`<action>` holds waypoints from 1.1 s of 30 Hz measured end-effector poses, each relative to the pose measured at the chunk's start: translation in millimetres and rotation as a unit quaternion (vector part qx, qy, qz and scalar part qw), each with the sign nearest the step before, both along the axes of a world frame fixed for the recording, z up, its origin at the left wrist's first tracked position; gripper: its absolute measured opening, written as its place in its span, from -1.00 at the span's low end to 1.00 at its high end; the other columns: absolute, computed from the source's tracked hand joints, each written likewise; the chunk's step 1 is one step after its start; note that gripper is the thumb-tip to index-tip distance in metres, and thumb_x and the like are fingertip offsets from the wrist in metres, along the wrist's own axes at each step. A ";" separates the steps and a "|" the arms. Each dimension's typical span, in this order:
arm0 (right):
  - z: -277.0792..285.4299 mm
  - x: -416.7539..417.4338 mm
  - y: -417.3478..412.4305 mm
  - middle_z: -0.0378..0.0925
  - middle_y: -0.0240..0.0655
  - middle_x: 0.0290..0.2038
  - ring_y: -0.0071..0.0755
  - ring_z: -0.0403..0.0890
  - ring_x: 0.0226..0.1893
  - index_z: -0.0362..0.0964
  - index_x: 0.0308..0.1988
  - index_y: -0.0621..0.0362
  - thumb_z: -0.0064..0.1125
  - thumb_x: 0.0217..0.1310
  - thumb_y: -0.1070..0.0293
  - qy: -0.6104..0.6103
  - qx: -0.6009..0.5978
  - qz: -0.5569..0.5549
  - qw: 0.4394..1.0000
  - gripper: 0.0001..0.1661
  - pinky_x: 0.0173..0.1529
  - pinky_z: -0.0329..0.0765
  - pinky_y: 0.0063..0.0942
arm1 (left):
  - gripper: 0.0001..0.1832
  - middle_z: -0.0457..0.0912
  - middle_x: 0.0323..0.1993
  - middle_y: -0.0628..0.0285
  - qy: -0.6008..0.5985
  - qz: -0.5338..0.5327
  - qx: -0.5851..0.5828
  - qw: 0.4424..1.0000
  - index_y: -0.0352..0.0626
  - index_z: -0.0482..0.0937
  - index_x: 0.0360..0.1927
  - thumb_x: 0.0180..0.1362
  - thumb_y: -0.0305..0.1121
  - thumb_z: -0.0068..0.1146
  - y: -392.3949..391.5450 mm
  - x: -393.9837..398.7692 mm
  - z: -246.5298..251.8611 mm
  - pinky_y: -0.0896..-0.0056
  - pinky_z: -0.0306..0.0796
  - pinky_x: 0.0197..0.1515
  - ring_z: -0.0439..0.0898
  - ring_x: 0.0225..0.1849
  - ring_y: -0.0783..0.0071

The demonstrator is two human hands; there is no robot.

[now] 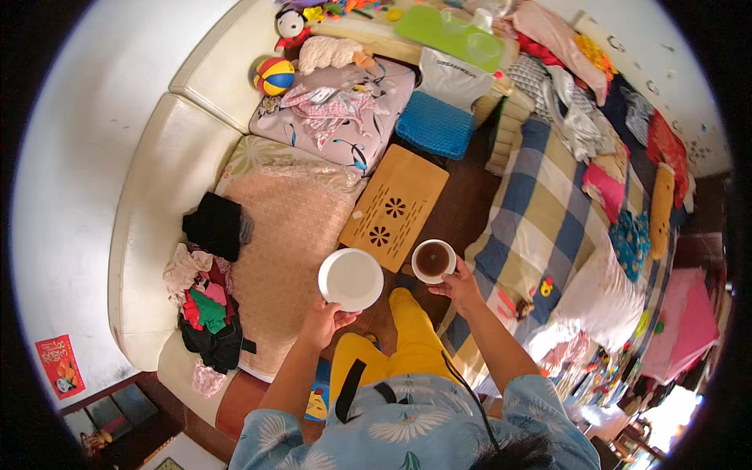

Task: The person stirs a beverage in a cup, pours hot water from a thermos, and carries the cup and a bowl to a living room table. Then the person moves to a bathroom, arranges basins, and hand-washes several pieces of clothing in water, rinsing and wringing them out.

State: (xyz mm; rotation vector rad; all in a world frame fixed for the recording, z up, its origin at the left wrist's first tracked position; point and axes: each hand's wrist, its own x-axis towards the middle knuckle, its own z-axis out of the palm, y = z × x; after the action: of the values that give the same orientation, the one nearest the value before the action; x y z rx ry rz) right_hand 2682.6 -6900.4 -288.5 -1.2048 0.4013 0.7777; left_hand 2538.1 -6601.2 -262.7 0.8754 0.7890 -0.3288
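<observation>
My left hand holds a round white plate by its near rim, thumb on the edge; nothing lies on it. In my right hand is a white cup or bowl with dark brown liquid inside, held at its lower right side. Plate and cup are apart, the cup to the right and slightly higher in the view. Just beyond them stands a low wooden table with slots and two flower-shaped cut-outs. A small pale piece lies on its left side.
A cream sofa with a lace-edged cover and clothes runs along the left. To the right is a bed with a checked sheet. A blue textured cushion and a green tray are at the far end. Dark floor shows between.
</observation>
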 end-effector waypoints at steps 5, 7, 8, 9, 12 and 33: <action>-84.2 93.0 33.7 0.43 -0.20 0.13 -0.23 0.65 -0.09 0.02 0.38 -0.08 -0.11 0.32 0.57 0.039 -0.036 0.034 0.998 -0.30 -0.10 0.71 -0.28 | -0.44 0.54 -0.01 -0.03 0.076 0.019 0.002 0.997 -0.11 0.05 0.32 0.28 -0.49 -0.05 7.8 63.1 -61.7 0.32 0.67 -0.20 0.69 -0.16 0.16; -122.1 125.3 43.4 0.46 -0.17 0.09 -0.17 0.65 -0.10 0.02 0.38 -0.07 -0.10 0.33 0.57 0.046 -0.022 0.019 0.998 -0.31 -0.11 0.70 -0.19 | -0.44 0.51 0.02 -0.07 0.094 0.022 0.000 0.995 -0.09 0.02 0.33 0.30 -0.51 -0.12 8.5 88.3 -96.5 0.32 0.66 -0.16 0.69 -0.13 0.14; -147.7 141.2 51.8 0.42 -0.16 0.13 -0.17 0.63 -0.05 0.00 0.39 -0.06 -0.13 0.35 0.58 0.052 -0.030 0.015 0.998 -0.32 -0.10 0.69 -0.19 | -0.45 0.50 0.03 -0.08 0.110 0.017 -0.003 0.994 -0.09 0.01 0.33 0.31 -0.53 -0.14 13.2 100.8 -114.7 0.32 0.66 -0.15 0.68 -0.13 0.14; -171.6 154.6 60.6 0.41 -0.16 0.14 -0.17 0.62 -0.04 0.00 0.38 -0.06 -0.14 0.36 0.58 0.062 -0.041 0.015 0.997 -0.33 -0.09 0.69 -0.19 | -0.45 0.49 0.04 -0.09 0.128 0.011 -0.007 0.992 -0.09 0.00 0.34 0.31 -0.54 -0.16 17.2 111.2 -137.4 0.32 0.66 -0.15 0.68 -0.12 0.14; -242.7 190.8 69.6 0.41 -0.14 0.13 -0.16 0.62 -0.04 0.03 0.36 -0.03 -0.17 0.37 0.58 0.052 -0.056 0.015 0.997 -0.38 -0.10 0.68 -0.20 | -0.39 0.47 0.08 -0.12 0.166 -0.003 -0.013 0.986 -0.09 -0.08 0.39 0.34 -0.50 -0.15 19.6 149.6 -196.9 0.23 0.66 -0.08 0.68 -0.12 0.19; -409.7 271.0 115.1 0.52 -0.11 0.00 -0.26 0.70 -0.31 -0.09 0.41 -0.06 -0.06 0.36 0.47 0.069 -0.142 0.093 0.983 -0.29 -0.29 0.70 -0.37 | -0.32 0.44 0.15 -0.02 0.174 -0.063 -0.030 0.982 0.05 -0.17 0.44 0.32 -0.51 -0.19 17.4 222.7 -421.7 0.27 0.61 -0.06 0.65 -0.04 0.24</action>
State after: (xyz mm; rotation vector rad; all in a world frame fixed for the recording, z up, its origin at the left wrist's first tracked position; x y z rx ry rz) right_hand 2953.6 -6785.3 -698.2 -1.4746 0.5307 0.9933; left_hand 2760.7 -6583.8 -684.4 0.8224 1.0426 -0.6267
